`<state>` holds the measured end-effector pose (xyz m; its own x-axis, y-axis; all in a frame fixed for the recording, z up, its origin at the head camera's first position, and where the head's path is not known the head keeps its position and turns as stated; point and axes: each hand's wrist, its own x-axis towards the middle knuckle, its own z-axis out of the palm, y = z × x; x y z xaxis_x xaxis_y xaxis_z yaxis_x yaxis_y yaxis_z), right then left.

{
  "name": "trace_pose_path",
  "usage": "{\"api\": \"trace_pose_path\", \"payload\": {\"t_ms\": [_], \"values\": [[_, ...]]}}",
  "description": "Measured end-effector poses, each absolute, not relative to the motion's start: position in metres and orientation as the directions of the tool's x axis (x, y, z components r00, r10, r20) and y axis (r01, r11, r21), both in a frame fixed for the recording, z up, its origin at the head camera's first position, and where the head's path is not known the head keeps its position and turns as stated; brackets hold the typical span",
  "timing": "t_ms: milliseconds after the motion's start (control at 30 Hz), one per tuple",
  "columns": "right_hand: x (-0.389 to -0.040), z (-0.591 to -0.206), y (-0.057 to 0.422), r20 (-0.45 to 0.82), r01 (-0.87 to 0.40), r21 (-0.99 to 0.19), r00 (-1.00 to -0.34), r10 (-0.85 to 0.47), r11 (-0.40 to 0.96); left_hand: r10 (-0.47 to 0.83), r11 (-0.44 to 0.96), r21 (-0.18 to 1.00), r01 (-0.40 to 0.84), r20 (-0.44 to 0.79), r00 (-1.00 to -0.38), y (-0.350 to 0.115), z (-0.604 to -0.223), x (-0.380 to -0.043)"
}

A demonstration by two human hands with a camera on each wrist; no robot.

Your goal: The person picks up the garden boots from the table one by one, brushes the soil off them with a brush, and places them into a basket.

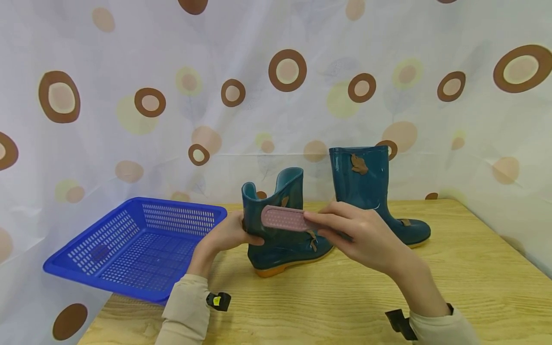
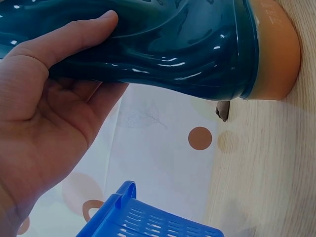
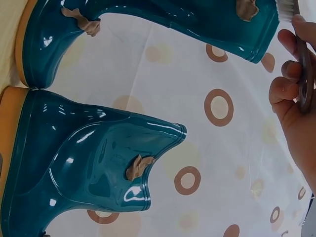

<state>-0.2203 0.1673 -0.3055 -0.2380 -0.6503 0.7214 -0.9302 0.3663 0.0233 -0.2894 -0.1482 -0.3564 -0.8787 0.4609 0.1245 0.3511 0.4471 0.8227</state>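
A dark teal rubber boot [image 1: 276, 244] with an orange sole stands upright on the table, its top edge bent into a dip. My left hand [image 1: 226, 235] grips its shaft from behind, thumb [image 2: 94, 32] along the near side. In my right hand [image 1: 366, 235] I hold a pink scrub brush [image 1: 282, 219] by its handle, its back towards me in front of the shaft. White bristles [image 3: 285, 9] show in the right wrist view. Brown mud-like patches [image 3: 139, 167] stick to the gripped boot. Whether bristles touch the boot cannot be told.
The second teal boot [image 1: 360, 187] stands upright at the back right, also with brown patches. A blue plastic basket [image 1: 99, 285] sits at the left of the wooden table [image 1: 310, 311]. Behind hangs a white curtain [image 1: 258, 28] with brown circles.
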Motion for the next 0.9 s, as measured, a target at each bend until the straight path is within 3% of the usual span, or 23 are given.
{"api": "trace_pose_path", "payload": {"t_ms": [333,733,900], "values": [[-0.2221,-0.3087,0.1668,0.682,-0.932,0.006,-0.261,-0.683,0.362,0.47,0.445,0.813,0.376,0.145,-0.871,-0.1492,-0.3581,-0.2906],[-0.2208,-0.31,0.1676,0.602,-0.913,-0.043,-0.348,-0.719,0.407,0.447,0.478,0.799,0.364,0.135,-0.884,-0.1509,-0.3587,-0.2896],[-0.217,-0.3043,0.1701,0.657,-0.93,-0.029,-0.293,-0.694,0.365,0.45,0.472,0.804,0.361,0.133,-0.883,-0.15,-0.3588,-0.291]]}}
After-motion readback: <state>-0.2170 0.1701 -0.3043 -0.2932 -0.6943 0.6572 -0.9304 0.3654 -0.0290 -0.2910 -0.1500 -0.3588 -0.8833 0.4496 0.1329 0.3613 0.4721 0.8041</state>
